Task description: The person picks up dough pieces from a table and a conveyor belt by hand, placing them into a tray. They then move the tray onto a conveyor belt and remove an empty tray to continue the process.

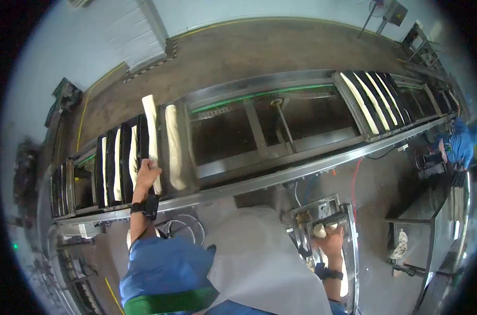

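My left hand (pixel 146 176) is closed around the lower part of a long pale dough strip (pixel 151 126), which lies lengthwise over the conveyor and slants slightly. Just right of it, another dough strip (pixel 173 147) rests on a flat metal surface. To its left, several dough strips sit in black grooved trays (pixel 125 157). Down at my right side, my right hand (pixel 330 244) has its fingers curled over dough, with a rounded dough end (pixel 319 230) showing beside them. More pale dough extends below that hand, along a metal rack (pixel 352 252).
The steel conveyor (pixel 275 167) crosses in front of me, with open frames in its middle. Farther right it carries another black tray (pixel 372 102) of dough strips. A co-worker in blue (pixel 461 144) is at the far right, near a metal table (pixel 422 210). A red hose (pixel 355 181) hangs below the conveyor.
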`<state>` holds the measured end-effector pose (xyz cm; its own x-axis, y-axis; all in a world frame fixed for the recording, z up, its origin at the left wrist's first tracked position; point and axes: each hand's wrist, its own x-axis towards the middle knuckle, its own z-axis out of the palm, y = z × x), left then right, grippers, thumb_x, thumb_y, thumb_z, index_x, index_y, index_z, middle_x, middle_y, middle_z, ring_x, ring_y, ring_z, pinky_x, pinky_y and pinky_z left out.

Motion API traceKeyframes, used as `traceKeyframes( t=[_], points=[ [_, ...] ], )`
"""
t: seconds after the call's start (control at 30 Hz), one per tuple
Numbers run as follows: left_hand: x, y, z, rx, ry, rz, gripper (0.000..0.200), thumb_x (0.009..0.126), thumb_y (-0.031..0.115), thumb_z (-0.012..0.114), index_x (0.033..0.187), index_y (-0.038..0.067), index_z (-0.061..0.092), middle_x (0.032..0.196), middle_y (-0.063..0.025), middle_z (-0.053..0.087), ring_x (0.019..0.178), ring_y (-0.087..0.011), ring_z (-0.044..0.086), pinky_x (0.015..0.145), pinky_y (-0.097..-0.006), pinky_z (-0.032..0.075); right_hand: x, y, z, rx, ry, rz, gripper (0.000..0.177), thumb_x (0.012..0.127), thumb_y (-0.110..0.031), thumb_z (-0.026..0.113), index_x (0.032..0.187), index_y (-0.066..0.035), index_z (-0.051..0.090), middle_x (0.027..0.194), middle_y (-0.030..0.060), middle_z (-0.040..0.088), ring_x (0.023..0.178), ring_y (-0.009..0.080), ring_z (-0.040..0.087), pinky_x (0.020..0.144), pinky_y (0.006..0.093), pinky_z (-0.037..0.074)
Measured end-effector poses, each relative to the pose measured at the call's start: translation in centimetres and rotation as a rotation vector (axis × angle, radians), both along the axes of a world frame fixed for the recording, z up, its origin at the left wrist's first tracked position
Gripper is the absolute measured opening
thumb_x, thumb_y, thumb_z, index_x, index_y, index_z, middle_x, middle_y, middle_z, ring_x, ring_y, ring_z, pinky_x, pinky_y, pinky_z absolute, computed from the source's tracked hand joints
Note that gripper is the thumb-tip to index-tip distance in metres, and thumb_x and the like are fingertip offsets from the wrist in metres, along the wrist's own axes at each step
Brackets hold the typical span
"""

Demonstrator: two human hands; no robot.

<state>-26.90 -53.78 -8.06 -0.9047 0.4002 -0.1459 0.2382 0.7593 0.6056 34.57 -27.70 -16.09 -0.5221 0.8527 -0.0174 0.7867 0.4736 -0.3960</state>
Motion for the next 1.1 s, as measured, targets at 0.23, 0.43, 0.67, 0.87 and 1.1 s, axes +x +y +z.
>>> traceKeyframes(
  t=[0.23, 0.43, 0.67, 0.87, 1.1],
  points=[
    [-2.0, 0.6, 3.8, -0.567, -0.109, 0.014, 0.05, 0.076, 0.044, 0.063, 0.08, -0.006, 0.065, 0.071, -0.0168, 0.066, 0.077, -0.029, 0.067, 0.064, -0.0368, 0.05, -1.0, 0.5, 4.3, 0.091, 0.255, -0.157, 0.046, 0.062, -0.019, 0.076, 0.102, -0.002, 0.062, 0.107, 0.0212, 0.049, 0.101, 0.0349, 0.053, 0.087, 0.041, 0.046],
    [0.3, 12.8, 6.7, -0.644, 0.309, -0.435, 0.038, 0.08, 0.038, 0.063, 0.102, 0.007, 0.066, 0.102, -0.0176, 0.065, 0.099, -0.0334, 0.061, 0.084, -0.0437, 0.048, 3.7, -2.2, 7.9, -0.114, 1.085, -0.811, 0.046, 0.076, -0.008, 0.068, 0.118, 0.0, 0.051, 0.107, 0.0066, 0.056, 0.094, 0.0142, 0.054, 0.083, 0.0281, 0.044],
    [17.7, 36.0, 7.5, 0.137, 0.385, -1.23, 0.03, 0.081, 0.022, 0.063, 0.105, 0.005, 0.061, 0.106, -0.0184, 0.061, 0.1, -0.0359, 0.057, 0.088, -0.0436, 0.044, 11.9, -12.4, 15.3, 0.464, 1.484, -1.377, 0.046, 0.079, -0.017, 0.067, 0.119, 0.0, 0.051, 0.111, 0.0093, 0.055, 0.105, 0.0195, 0.053, 0.09, 0.0327, 0.045],
    [33.7, 47.8, 7.7, 0.252, 0.356, -1.729, 0.035, 0.08, 0.02, 0.063, 0.11, 0.003, 0.06, 0.11, -0.0188, 0.059, 0.106, -0.0352, 0.054, 0.092, -0.0424, 0.042, 17.3, -29.5, 15.4, 0.924, 1.197, -1.864, 0.041, 0.084, -0.03, 0.063, 0.114, -0.003, 0.058, 0.104, 0.0075, 0.061, 0.094, 0.0182, 0.059, 0.082, 0.0299, 0.048],
    [43.4, 55.6, 6.3, 0.262, 0.389, -1.897, 0.036, 0.078, 0.017, 0.066, 0.11, 0.002, 0.059, 0.109, -0.0194, 0.059, 0.106, -0.0367, 0.054, 0.091, -0.0419, 0.042, 12.6, -45.4, -1.1, 0.772, 0.925, -2.441, 0.026, 0.082, -0.023, 0.065, 0.073, 0.0, 0.056, 0.051, 0.0014, 0.049, 0.041, 0.0147, 0.046, 0.037, 0.0257, 0.036]
  ],
)
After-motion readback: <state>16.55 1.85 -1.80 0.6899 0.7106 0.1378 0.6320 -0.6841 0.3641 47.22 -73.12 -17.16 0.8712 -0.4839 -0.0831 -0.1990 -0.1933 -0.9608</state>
